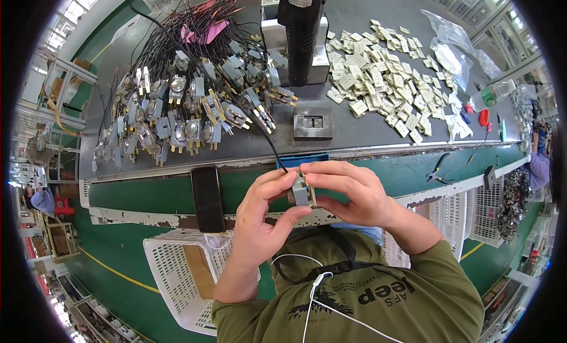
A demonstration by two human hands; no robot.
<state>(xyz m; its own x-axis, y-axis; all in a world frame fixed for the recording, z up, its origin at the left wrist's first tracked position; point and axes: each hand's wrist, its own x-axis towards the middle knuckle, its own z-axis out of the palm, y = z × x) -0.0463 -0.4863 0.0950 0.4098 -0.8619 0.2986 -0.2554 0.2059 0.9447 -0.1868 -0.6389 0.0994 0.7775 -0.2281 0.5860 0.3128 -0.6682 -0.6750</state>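
Both hands meet near the bench's front edge around a grey plug assembly (300,192) with metal parts and a black cable running up from it. My left hand (263,216) grips its left side between fingers and thumb. On the other side my right hand (354,192) is closed on the same assembly, fingertips over its top. A pale edge shows by the right fingers, but what it belongs to is partly hidden. Just beyond the hands sits a metal fixture block (313,123) with a recess. Similar grey plug assemblies (192,130) with cables lie heaped at the left.
Behind the fixture stands a press with a black cylinder (302,42). Cream plastic plates (378,77) are piled at the right, near clear bags and a bottle (498,93). A phone (207,198), pliers (438,170) and a white crate (171,278) are nearer.
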